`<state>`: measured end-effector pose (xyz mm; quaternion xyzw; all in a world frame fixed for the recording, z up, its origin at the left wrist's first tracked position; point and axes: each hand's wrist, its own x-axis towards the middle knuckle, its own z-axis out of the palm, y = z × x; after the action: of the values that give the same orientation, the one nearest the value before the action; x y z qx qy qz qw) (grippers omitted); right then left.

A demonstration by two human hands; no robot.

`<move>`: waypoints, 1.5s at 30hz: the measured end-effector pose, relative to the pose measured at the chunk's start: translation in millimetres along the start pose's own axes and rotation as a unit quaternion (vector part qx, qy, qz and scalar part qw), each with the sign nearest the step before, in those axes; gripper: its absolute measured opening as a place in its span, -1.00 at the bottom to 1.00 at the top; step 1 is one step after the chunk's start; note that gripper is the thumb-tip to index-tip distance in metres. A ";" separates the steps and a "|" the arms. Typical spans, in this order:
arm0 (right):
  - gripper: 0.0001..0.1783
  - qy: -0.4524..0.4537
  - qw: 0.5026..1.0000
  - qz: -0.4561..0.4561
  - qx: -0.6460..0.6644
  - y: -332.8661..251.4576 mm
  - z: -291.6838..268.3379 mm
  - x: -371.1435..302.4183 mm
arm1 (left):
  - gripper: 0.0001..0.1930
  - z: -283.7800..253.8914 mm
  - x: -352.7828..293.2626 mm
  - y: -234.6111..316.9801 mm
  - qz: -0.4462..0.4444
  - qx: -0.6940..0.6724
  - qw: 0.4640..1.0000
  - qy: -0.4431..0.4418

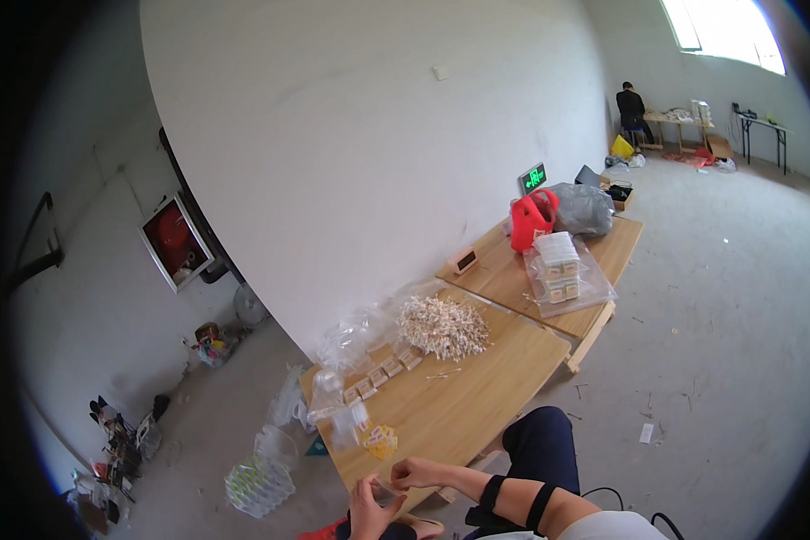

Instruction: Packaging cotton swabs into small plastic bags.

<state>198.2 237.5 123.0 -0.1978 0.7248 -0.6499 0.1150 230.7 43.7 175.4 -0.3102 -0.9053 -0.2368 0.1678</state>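
At the near corner of the wooden table (441, 405), my left hand (369, 511) and my right hand (417, 473) are close together with fingers bent. Something small and pale shows between them, too small to name. Just beyond my hands is a small heap of yellow printed cards (381, 441). Clear plastic pieces (345, 424) lie to its left. Farther back, several small boxes (384, 373) stand in a slanting row. Behind them spreads a big loose pile of cotton swabs (443, 327), with a few strays in front.
A second table (504, 281) carries stacked packs (558, 267), a red bag (535, 221), a grey plastic bag (585, 209) and a small clock (463, 261). Clear bags (355, 340) line the wall side. A clear tray-like package (259, 486) lies on the floor. Someone sits far right.
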 end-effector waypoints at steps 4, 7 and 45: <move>-0.76 -0.031 0.998 -0.008 0.051 -10.5 21.2 0.9 | -0.34 -2.7 -15.7 -1.0 -0.057 -0.088 0.995 -0.002; -0.77 -0.018 1.000 -0.011 0.007 -1.2 18.3 1.8 | -0.37 2.6 -14.1 -2.3 -0.024 -0.076 0.997 -0.008; -0.67 -0.027 0.947 0.318 -0.032 83.1 7.0 13.1 | -0.36 2.8 -126.9 -230.1 -0.224 0.075 0.948 -0.212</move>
<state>178.0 232.0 41.2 0.0215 0.7672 -0.5503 0.3289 178.1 -176.0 41.3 -0.1290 -0.9814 -0.1280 -0.0622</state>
